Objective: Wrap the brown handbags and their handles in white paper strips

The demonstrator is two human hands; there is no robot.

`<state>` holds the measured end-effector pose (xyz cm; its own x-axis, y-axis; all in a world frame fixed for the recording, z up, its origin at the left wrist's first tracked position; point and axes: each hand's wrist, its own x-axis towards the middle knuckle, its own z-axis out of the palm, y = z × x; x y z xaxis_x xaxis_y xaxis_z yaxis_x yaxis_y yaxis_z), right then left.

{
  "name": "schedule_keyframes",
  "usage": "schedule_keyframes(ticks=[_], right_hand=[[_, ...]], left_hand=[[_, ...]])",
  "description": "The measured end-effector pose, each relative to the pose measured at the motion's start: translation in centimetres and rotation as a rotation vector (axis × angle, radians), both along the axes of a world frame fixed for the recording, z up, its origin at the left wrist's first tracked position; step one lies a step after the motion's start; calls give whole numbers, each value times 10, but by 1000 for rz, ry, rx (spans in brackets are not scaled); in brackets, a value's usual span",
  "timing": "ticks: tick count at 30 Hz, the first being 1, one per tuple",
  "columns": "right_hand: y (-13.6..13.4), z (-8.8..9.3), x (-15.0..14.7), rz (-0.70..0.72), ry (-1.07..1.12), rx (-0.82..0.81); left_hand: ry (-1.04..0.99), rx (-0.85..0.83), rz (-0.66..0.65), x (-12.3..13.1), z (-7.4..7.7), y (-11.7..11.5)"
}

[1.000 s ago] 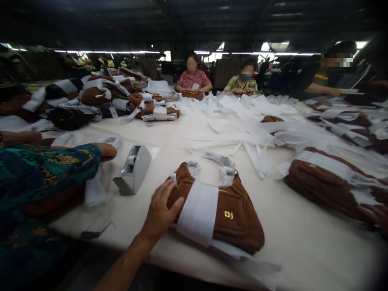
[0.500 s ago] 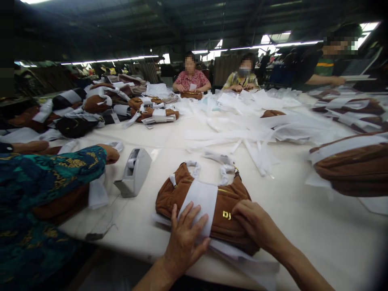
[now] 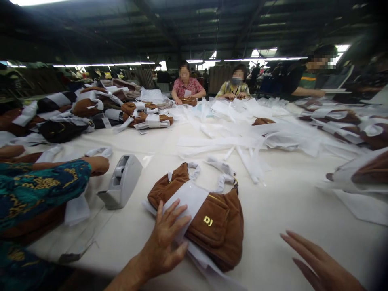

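Observation:
A brown handbag (image 3: 228,238) with gold letters lies tilted on the white table, its handle wrapped in white paper. A white paper band (image 3: 185,201) crosses its middle, and more white sheet (image 3: 209,268) sticks out beneath the near edge. My left hand (image 3: 165,234) rests on the band and the bag's lower left side, fingers spread. Off to the right of the bag, my right hand (image 3: 318,258) hovers over the table with fingers stretched out and nothing in it.
A grey tape dispenser (image 3: 123,184) stands left of the bag. Beside it reaches a co-worker's arm in a teal sleeve (image 3: 45,182). Wrapped bags (image 3: 148,120) pile up at the back left. White paper strips (image 3: 245,157) lie beyond the bag. People (image 3: 188,87) sit across the table.
My right hand has let go of the bag's right side and moved away to the right. The bag has turned, its right end nearer me. My left hand stays on it.

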<state>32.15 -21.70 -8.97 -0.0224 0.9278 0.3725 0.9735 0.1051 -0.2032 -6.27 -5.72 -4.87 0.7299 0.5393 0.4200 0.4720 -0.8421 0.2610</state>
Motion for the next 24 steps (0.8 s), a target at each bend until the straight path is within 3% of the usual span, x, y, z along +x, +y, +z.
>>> schedule_keyframes(ticks=[3, 5, 8, 11, 14, 18, 21, 24], right_hand=[[92, 0, -11, 57, -229, -26], [149, 0, -19, 104, -348, 51], [193, -2, -23, 182, -389, 84], [176, -5, -23, 192, -392, 102], [118, -5, -40, 142, -307, 164], [50, 6, -69, 193, -47, 101], [45, 18, -55, 57, -88, 141], [82, 22, -19, -27, -306, 101]], left_hand=[[16, 106, -3, 20, -6, -29], [68, 179, -1, 30, -14, -39], [118, 219, 4, 31, -23, -34], [125, 225, -20, 14, -26, -12], [153, 246, -14, -12, -23, 26], [317, 239, 27, -42, 2, 83], [441, 224, 12, -41, 35, 96], [286, 247, 42, -7, 49, 62]])
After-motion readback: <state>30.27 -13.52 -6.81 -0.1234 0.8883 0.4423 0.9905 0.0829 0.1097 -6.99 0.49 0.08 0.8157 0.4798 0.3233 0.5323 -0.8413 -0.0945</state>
